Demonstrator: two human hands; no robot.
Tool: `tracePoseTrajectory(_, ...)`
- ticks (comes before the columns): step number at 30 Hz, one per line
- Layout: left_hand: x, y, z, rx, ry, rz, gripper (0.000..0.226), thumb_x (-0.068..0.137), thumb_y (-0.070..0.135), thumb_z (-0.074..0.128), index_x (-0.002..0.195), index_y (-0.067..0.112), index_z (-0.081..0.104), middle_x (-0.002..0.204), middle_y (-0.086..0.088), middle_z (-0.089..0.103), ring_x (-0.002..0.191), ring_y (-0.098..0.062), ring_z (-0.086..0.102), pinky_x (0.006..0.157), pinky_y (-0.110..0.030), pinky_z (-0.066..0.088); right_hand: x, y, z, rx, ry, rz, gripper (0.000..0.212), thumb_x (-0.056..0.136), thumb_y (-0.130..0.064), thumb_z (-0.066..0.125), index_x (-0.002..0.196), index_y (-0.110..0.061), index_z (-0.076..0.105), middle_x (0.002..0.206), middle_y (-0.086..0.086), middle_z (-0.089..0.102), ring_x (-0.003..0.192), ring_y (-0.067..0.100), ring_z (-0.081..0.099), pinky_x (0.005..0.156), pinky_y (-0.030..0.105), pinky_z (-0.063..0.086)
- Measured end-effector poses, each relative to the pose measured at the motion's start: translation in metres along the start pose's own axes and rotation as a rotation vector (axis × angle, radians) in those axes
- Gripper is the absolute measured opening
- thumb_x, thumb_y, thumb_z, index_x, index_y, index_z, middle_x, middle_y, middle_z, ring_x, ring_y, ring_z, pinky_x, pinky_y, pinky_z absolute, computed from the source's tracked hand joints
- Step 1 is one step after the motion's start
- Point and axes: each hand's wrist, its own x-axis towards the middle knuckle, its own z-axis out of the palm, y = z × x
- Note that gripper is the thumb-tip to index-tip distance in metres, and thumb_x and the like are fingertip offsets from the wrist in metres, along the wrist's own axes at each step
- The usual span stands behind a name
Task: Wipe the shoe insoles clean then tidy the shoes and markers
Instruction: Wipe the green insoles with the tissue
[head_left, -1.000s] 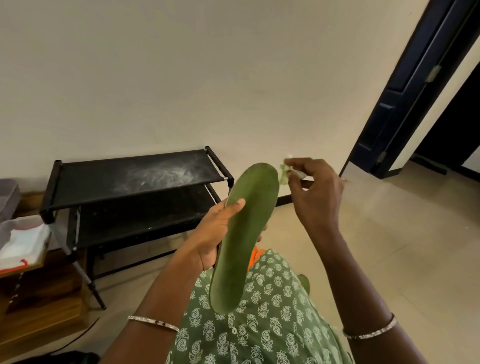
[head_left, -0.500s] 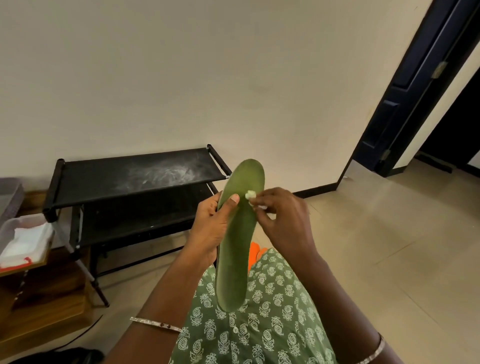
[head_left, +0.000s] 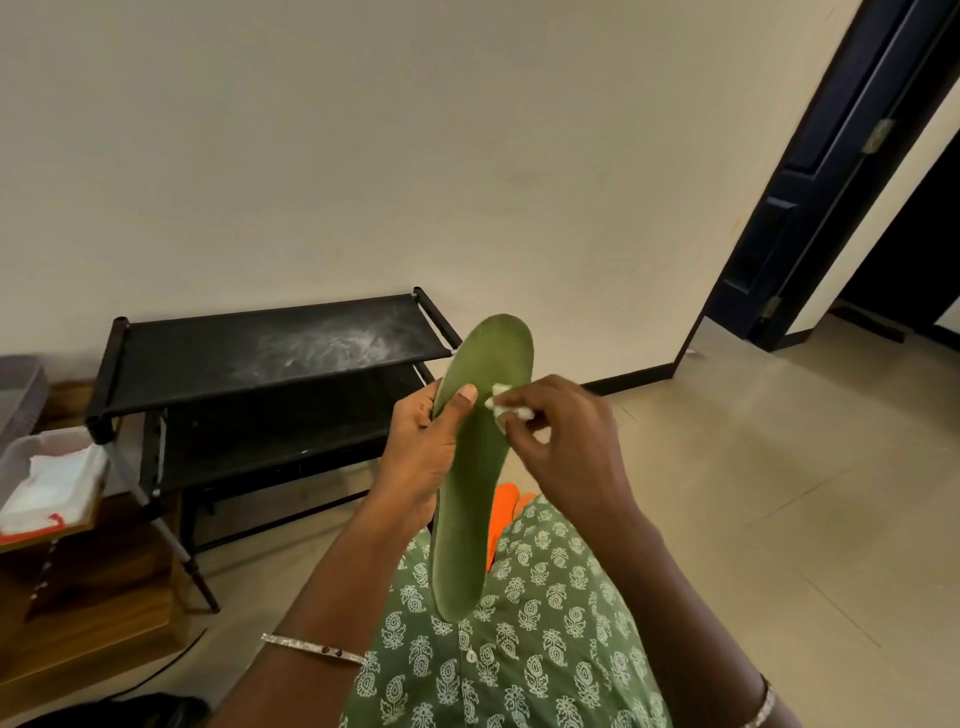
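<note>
L hand (head_left: 421, 452) is gripping the green insole (head_left: 470, 493) by its left edge, approx. a third down from the toe end, thumb lying across the face. Insole isn't resting on anything: it's hanging in mid-air over the lap, long axis running near upright, toe end up & tilting a bit right, heel end down by the printed dress (head_left: 519, 649). R hand (head_left: 566, 447) is pinching a small white wad (head_left: 506, 408), fingers (head_left: 550, 410) curled tight round it, pressing it on the insole's right side, just beside the L thumb. Most of the insole's length is lying below the wad, toward the heel. Next stroke is prob. running down that long axis: R hand working, L steadying. Orange item (head_left: 501, 514) is peeking out behind the insole; poss. a shoe, can't tell.
</note>
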Motion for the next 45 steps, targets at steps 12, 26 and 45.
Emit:
tracePoseTrajectory(12, -0.004, -0.002, 0.006, 0.112, -0.155, -0.031, 0.02, 0.1, 0.016, 0.058, 0.115, 0.009, 0.069, 0.098, -0.007, 0.077, 0.087, -0.019, 0.074, 0.068, -0.024, 0.056, 0.036, 0.011, -0.009, 0.041, 0.292, 0.168, 0.008, 0.085, -0.011, 0.07, 0.09, -0.018, 0.071, 0.088, -0.005, 0.067, 0.074, 0.005, 0.063, 0.068, 0.034, 0.055)
tracePoseTrajectory(26, 0.002, 0.001, 0.0, -0.069, 0.031, -0.076, 0.023, 0.102, 0.024, 0.056, 0.114, 0.011, 0.071, 0.103, -0.013, 0.076, 0.097, -0.028, 0.072, 0.082, -0.037, 0.06, 0.012, 0.003, 0.006, 0.073, 0.068, 0.084, 0.015, 0.085, -0.007, 0.072, 0.096, -0.017, 0.076, 0.093, -0.004, 0.071, 0.08, 0.008, 0.065, 0.07, 0.031, 0.057)
tracePoseTrajectory(45, 0.001, 0.003, -0.006, 0.135, -0.23, -0.206, 0.023, 0.101, 0.012, 0.054, 0.119, 0.01, 0.068, 0.099, -0.005, 0.074, 0.085, -0.014, 0.07, 0.072, -0.026, 0.057, -0.01, 0.0, 0.006, 0.075, 0.213, 0.213, 0.02, 0.081, -0.009, 0.079, 0.098, -0.019, 0.076, 0.098, -0.007, 0.07, 0.084, -0.001, 0.062, 0.074, 0.006, 0.047)
